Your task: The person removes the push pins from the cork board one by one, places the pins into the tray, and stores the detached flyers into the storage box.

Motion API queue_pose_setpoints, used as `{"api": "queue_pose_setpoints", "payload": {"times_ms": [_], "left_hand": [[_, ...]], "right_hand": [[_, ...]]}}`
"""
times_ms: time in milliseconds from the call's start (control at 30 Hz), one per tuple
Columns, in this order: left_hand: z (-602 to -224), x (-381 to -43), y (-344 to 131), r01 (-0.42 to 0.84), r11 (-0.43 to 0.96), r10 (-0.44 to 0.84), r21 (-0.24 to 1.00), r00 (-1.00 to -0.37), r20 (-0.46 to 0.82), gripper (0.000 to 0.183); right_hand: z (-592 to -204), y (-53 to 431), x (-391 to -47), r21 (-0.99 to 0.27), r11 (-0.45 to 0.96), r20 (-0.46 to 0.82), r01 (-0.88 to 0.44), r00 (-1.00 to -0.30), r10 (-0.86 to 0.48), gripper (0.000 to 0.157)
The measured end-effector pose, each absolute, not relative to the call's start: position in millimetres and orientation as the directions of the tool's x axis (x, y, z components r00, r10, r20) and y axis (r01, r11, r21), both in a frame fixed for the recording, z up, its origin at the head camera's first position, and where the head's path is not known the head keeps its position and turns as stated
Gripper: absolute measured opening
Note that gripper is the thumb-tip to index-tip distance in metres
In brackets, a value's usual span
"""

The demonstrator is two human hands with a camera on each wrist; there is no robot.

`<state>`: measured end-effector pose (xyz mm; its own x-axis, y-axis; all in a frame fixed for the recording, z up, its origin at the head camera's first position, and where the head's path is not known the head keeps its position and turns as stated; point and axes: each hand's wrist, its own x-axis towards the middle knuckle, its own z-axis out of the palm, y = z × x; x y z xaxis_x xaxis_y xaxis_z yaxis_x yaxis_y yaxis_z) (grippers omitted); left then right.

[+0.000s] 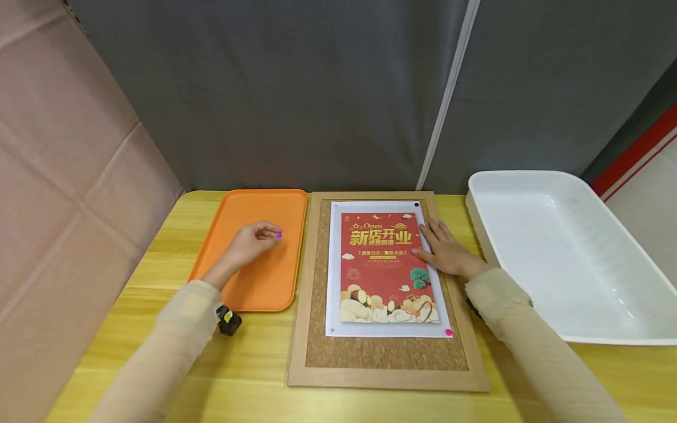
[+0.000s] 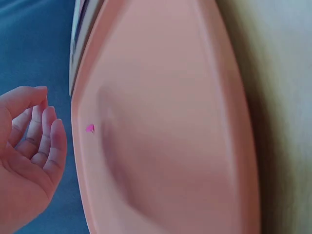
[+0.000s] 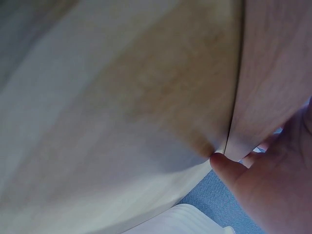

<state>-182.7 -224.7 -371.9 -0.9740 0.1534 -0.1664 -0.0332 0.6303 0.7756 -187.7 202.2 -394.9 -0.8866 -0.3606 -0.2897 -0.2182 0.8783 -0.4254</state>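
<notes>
The poster bears illegibly small print.

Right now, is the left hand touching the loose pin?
Apart: the left wrist view shows a gap, with the tray's rim showing, between the left hand and the pin.

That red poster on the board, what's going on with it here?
A person has a cork board in front of them with a red poster on it. Their right hand rests on the right side of the poster and board. Their left hand is over the orange tray, near a small bright pin that lies there, apparently not gripped. A black pin sits at the poster's top right corner, a pink pin at its bottom right.
</notes>
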Motion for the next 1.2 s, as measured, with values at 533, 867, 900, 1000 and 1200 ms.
{"api": "queue_pose_setpoints", "payload": {"times_ms": [533, 867, 900, 1000, 1200], "left_hand": [[-388, -195, -230, -0.103, 0.672, 0.065, 0.734, -0.978, -0.197, 0.027], [-396, -197, -231, -0.093, 0.708, 0.062, 0.701, -0.979, -0.192, 0.025], [-396, -197, -231, -0.09, 0.709, 0.065, 0.699, -0.979, -0.191, 0.025], [-398, -198, -231, -0.084, 0.714, 0.069, 0.695, -0.98, -0.189, 0.025], [-399, -199, -231, -0.083, 0.724, 0.077, 0.685, -0.977, -0.201, 0.024]], "right_hand": [[-395, 201, -186, -0.439, 0.866, -0.258, -0.238, -0.89, -0.376, 0.079], [-395, 202, -186, -0.444, 0.865, -0.259, -0.233, -0.891, -0.373, 0.079], [-396, 202, -187, -0.444, 0.865, -0.26, -0.231, -0.891, -0.372, 0.079], [-396, 202, -187, -0.446, 0.866, -0.262, -0.227, -0.891, -0.369, 0.079], [-396, 202, -187, -0.45, 0.864, -0.26, -0.226, -0.893, -0.368, 0.079]]}}
